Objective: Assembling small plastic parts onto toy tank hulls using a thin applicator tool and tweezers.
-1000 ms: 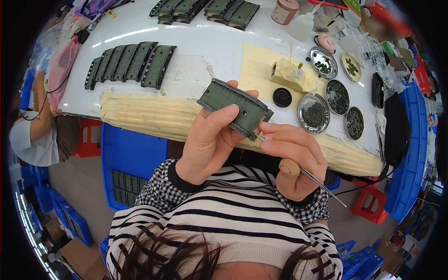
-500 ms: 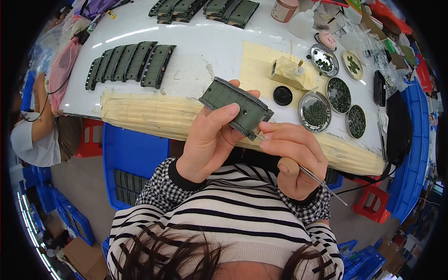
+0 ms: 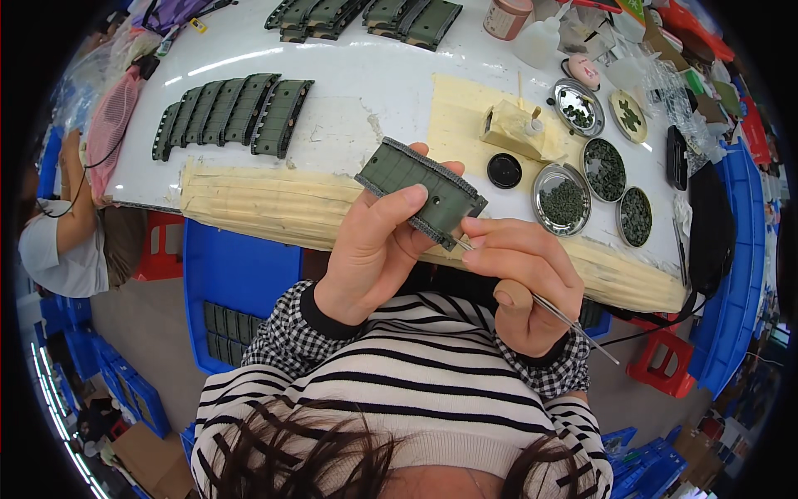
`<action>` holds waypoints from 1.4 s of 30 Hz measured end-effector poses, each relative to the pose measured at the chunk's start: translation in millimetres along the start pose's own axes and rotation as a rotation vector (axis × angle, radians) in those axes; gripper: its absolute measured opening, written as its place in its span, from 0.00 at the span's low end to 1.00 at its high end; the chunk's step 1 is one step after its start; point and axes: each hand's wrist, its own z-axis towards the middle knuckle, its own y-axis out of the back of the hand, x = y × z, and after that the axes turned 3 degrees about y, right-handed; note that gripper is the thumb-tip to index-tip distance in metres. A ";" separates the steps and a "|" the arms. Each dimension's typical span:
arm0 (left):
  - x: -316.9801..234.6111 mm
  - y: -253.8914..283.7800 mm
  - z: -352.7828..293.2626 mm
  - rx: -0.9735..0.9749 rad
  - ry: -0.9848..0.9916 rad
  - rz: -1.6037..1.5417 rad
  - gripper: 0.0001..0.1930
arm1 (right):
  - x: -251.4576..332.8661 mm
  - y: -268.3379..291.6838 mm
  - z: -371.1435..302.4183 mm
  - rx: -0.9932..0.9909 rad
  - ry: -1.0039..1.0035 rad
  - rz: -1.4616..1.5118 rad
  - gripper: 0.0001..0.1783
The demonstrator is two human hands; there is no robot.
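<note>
Showing dull olive green on the ribbed plastic piece (image 3: 411, 173), deepening to dark grey along its studded edges (image 3: 434, 232). Gleaming silver along the metal tool (image 3: 594, 339). Running black-and-cream stripes across the knit sweater (image 3: 399, 374), black-and-white gingham down the sleeves (image 3: 287, 337), plain black round the cuffs (image 3: 322, 322). Carrying white on the tabletop (image 3: 349, 91), pale yellow on the tape-wrapped table edge (image 3: 266, 200), dark green in the small parts (image 3: 561, 204), blue on the bin (image 3: 241, 249), pink on the mesh bag (image 3: 112, 150).

grey floor (image 3: 154, 333) | white table (image 3: 349, 87) | red stool (image 3: 665, 384), right | strip lights (image 3: 56, 420), far left
</note>
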 end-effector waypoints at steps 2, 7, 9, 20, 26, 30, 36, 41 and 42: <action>-0.5 -0.2 -0.2 -0.005 0.004 0.003 0.23 | -0.8 0.7 -0.6 0.013 0.003 -0.002 0.15; -3.1 -2.2 -0.1 0.003 0.028 0.093 0.26 | -5.5 -4.1 -10.6 -0.105 -0.038 0.140 0.18; -4.3 -2.0 0.8 0.035 0.018 0.045 0.26 | -6.4 -4.8 -12.2 -0.179 -0.059 0.209 0.27; -22.2 10.7 29.1 0.237 0.232 -0.696 0.35 | 32.6 -8.7 12.1 -0.316 0.072 0.282 0.08; -24.1 -6.2 26.6 0.120 0.152 -0.632 0.36 | 78.7 -4.2 37.5 -0.324 -0.004 0.338 0.13; -22.2 -7.9 30.1 0.112 0.174 -0.615 0.36 | 113.2 -34.1 56.5 -0.777 -0.304 0.205 0.20; -19.8 -4.9 30.5 0.112 0.166 -0.589 0.35 | 89.6 2.7 36.2 -0.228 0.063 0.373 0.15; -18.0 -9.1 29.1 0.081 0.167 -0.618 0.35 | 53.2 8.4 39.2 0.025 0.316 0.696 0.09; -18.1 -9.0 29.0 0.084 0.173 -0.618 0.35 | 52.6 1.7 32.2 -0.024 0.316 0.763 0.11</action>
